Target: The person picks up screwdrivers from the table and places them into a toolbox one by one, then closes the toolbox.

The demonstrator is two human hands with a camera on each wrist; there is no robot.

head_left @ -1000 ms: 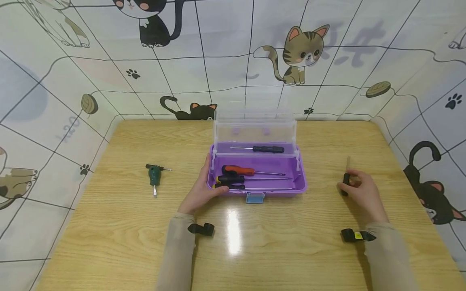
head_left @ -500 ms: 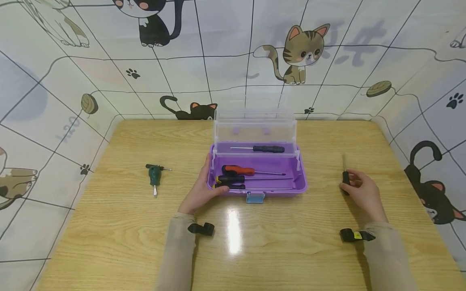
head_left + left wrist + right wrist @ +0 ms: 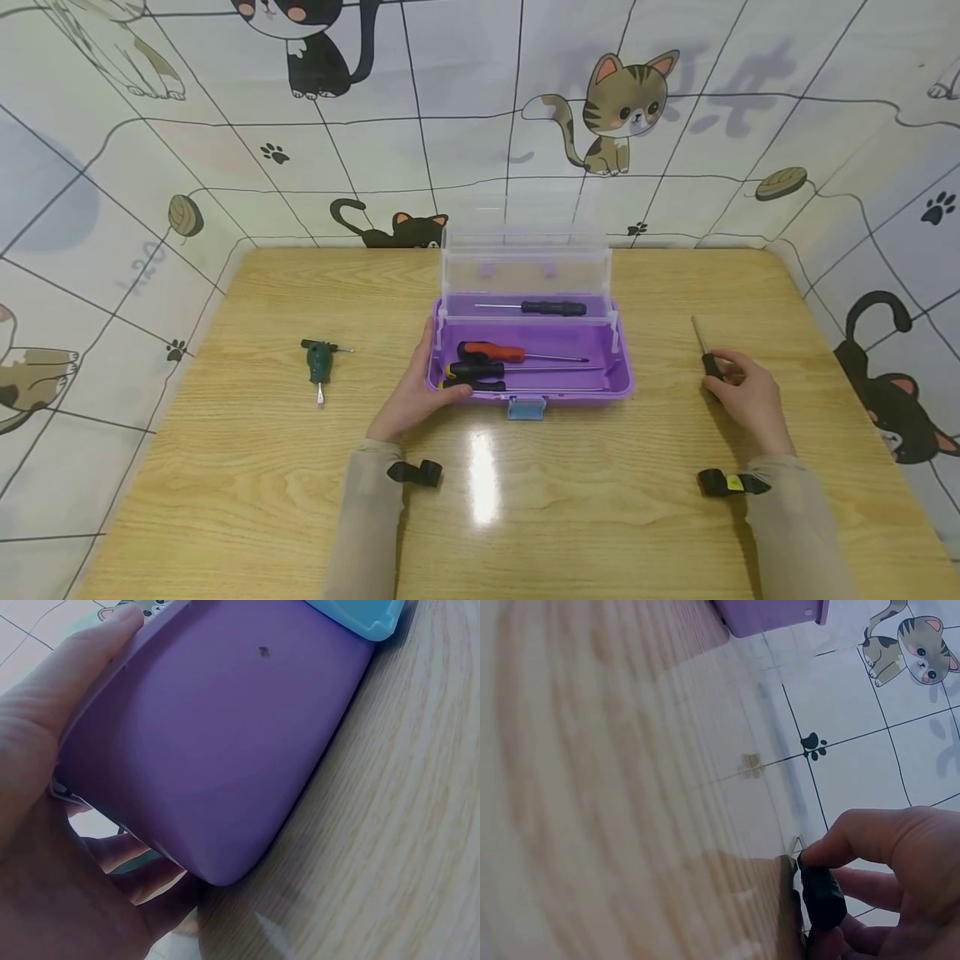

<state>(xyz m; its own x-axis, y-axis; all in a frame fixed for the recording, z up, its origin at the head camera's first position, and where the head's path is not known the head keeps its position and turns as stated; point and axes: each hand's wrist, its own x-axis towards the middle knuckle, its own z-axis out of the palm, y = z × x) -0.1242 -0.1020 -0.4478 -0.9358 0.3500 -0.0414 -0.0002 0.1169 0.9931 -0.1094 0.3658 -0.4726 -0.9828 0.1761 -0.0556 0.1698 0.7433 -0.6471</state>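
A purple toolbox [image 3: 555,400] with its clear lid raised stands mid-table. My left hand [image 3: 411,393] holds its left front corner, thumb over the front rim and fingers along the side, as the left wrist view also shows. Inside lie an orange-red screwdriver [image 3: 491,352], two black-and-yellow screwdrivers, and, at the back, a black-handled screwdriver [image 3: 553,308]. To the right, my right hand [image 3: 752,398] pinches a small screwdriver by its black handle [image 3: 823,896], the shaft [image 3: 699,335] pointing away and slightly left. It is low over the table; contact cannot be told.
On the left of the table lies a green-handled screwdriver [image 3: 319,362] with a black crosspiece and a second small tip. A blue latch [image 3: 527,408] hangs at the toolbox front. Cat-print cloth [image 3: 480,125] rises behind the wooden table [image 3: 247,500] and at both sides.
The screwdriver in my right hand has turned, its shaft tip swinging to the left. My left hand and the toolbox have stayed in place.
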